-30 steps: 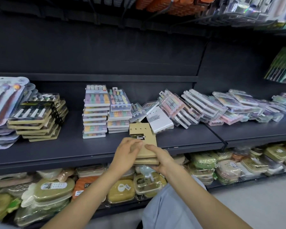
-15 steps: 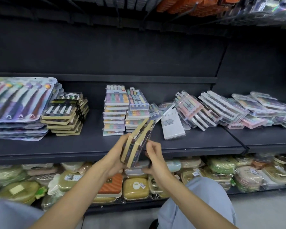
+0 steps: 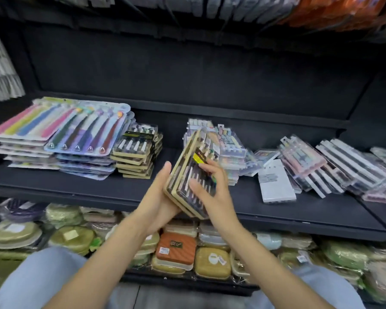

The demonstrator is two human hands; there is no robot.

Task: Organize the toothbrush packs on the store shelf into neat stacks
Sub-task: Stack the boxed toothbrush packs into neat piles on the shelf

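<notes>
Packs [image 3: 188, 175] now face-up — both hands higher

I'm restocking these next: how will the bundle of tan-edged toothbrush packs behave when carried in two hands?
The tan-edged packs look flat and stiff, so they probably won't flop. Their clear plastic fronts look glossy, so layers may slide apart; both the left hand and right hand clamp them. Likely light for their size, like the matching stack on the shelf.

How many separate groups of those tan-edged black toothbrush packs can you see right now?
2: one bundle held in the air between the left hand and right hand; one stack on the shelf, beside the blue packs.
</notes>
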